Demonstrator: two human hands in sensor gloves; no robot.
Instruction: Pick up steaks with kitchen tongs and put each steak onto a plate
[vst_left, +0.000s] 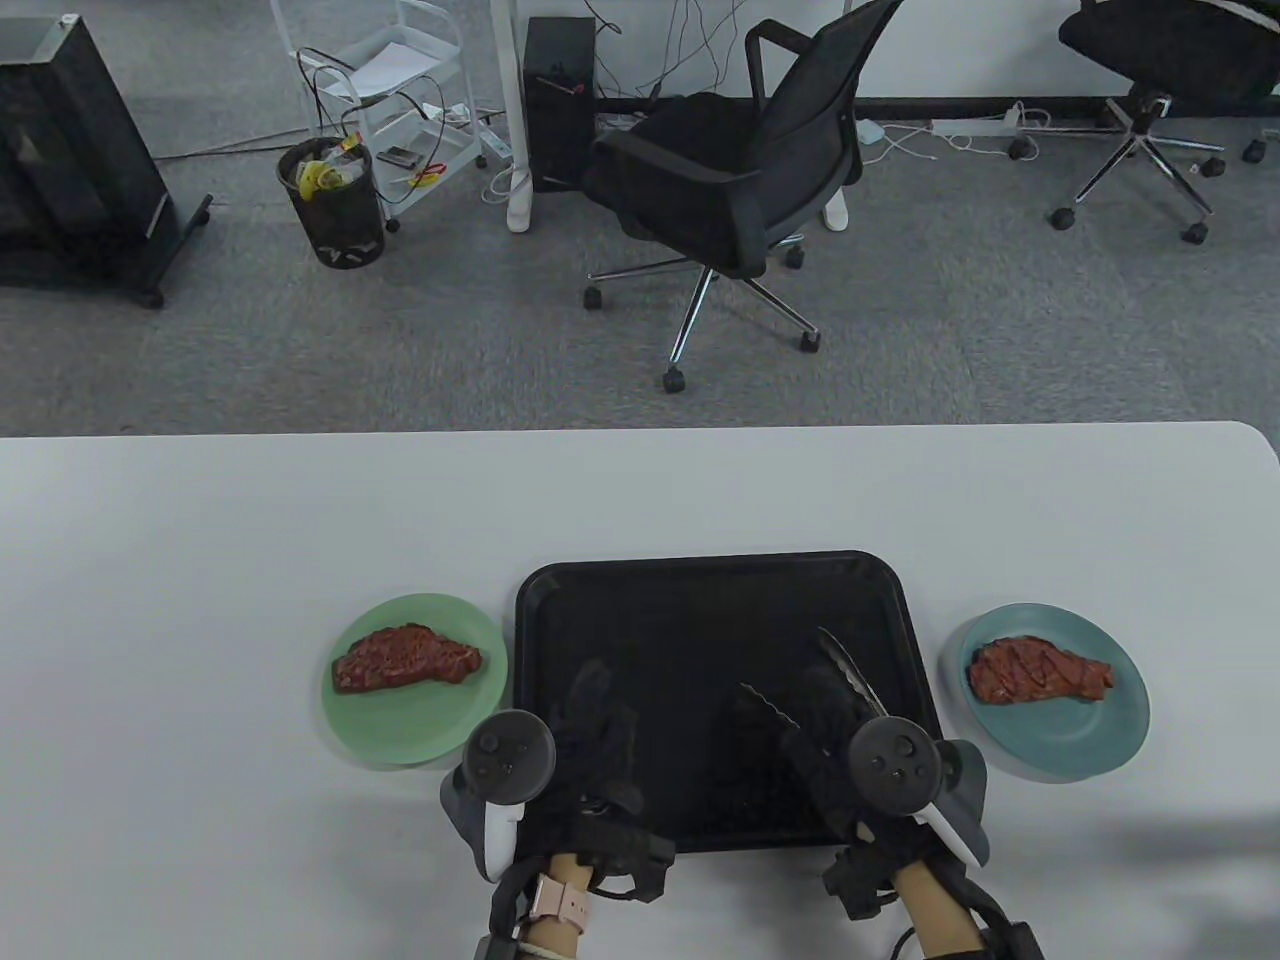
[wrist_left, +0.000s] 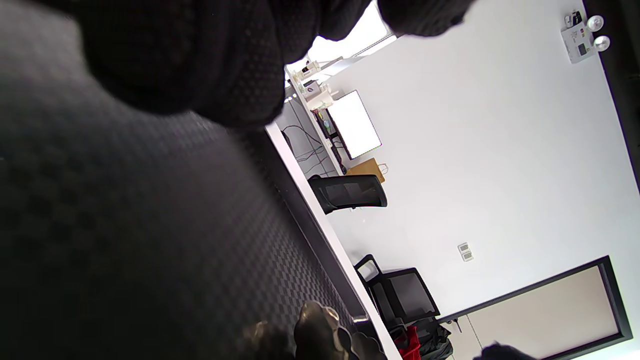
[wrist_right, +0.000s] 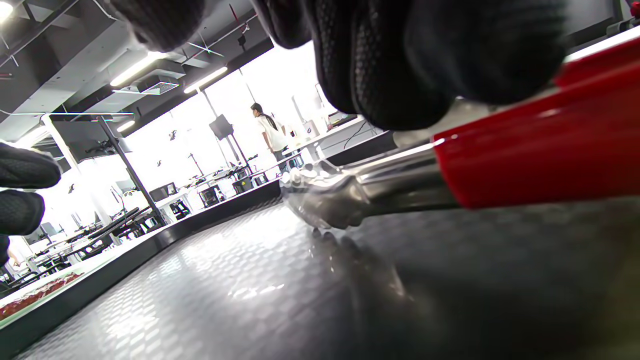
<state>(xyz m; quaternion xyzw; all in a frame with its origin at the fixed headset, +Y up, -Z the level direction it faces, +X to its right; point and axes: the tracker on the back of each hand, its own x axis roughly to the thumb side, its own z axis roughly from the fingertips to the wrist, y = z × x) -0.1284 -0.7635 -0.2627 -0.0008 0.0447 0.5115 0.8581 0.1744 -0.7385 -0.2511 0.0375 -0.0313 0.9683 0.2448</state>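
Right hand (vst_left: 840, 730) grip clamps red-handled steel tongs (vst_left: 850, 675) over the black tray (vst_left: 620, 600); left hand (vst_left: 590, 720) lies flat, fingers apart.

Black, fine-checkered tray (vst_left: 620, 600) on white table (vst_left: 200, 560); mottled red-brown steaks (vst_left: 405, 657) on pale green plate (vst_left: 400, 740) left and teal plate (vst_left: 1100, 740) right; silver tongs (wrist_right: 350, 190) with red handle; black gloves.

No text, label, brand or number is showing legibly in any view; the small white device (wrist_left: 580, 35) high on the wall in the left wrist view is carrying markings too tiny to read, and the wall plate (wrist_left: 465, 252) is looking blank
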